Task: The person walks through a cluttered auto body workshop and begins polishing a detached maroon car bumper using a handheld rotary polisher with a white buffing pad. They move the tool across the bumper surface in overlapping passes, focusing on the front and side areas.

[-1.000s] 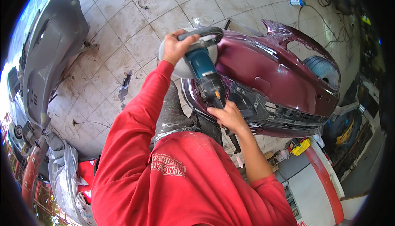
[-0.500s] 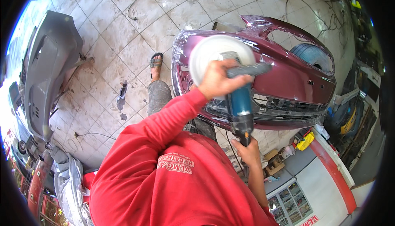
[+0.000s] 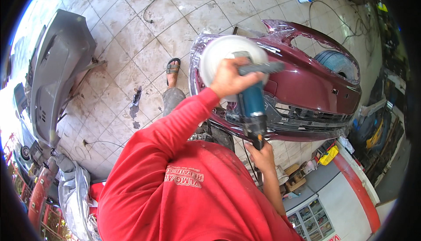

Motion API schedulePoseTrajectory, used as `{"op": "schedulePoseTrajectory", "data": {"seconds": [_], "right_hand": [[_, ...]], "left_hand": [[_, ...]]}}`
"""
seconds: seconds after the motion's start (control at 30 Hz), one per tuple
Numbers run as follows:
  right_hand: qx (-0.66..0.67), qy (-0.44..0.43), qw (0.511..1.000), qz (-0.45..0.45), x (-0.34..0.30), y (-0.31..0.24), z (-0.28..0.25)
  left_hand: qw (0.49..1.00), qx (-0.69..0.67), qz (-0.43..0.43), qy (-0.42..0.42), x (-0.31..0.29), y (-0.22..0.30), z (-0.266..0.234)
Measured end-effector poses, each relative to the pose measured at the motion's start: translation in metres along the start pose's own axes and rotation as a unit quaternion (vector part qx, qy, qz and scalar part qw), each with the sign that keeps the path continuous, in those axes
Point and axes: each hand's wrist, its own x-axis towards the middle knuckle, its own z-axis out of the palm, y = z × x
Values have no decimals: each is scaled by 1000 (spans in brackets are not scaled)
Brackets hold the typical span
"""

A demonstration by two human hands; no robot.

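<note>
While the left hand [image 3: 232, 79], toward one o'clock from the view's centre, keeps its grip closed round the dark front handle [image 3: 266, 68] of a blue-bodied rotary polisher [image 3: 253, 103], the right hand [image 3: 263, 157], between four and five o'clock, has its grip shut round the tool's rear end. Being held at both ends probably shares the weight and resists twisting.

The round white polishing pad [image 3: 214, 59], between twelve and one, lies over the left end of a maroon bumper cover [image 3: 307, 83]; whether they touch cannot be told. That cover stretches away toward three o'clock, its painted face turned up, which leaves the surface open to the tool. Behind its opening, near two, shows a bluish tyre [image 3: 331, 61], perhaps a prop.

Between ten and eleven, a sandalled foot [image 3: 173, 69] rests on the tiled floor [image 3: 131, 35], likely bracing the stance. Between nine and ten, a grey bumper cover [image 3: 63, 57] stands well apart, seemingly for elbow room.
</note>
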Motion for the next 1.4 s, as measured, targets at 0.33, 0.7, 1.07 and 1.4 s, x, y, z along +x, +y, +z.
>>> {"op": "schedulePoseTrajectory", "data": {"seconds": [0.33,0.7,1.07,1.4], "right_hand": [[-140,-92,983,-78,78,-62,50],[-15,71,997,34,-31,26,-36],[129,104,985,37,-42,27,-41],[-100,-21,985,-135,54,-28,43]], "left_hand": [[993,-4,-61,100,13,-74,-98],[988,-92,28,-120,-8,33,41],[982,-19,110,-152,13,47,85],[997,-16,-68,25,19,-62,-78]]}}
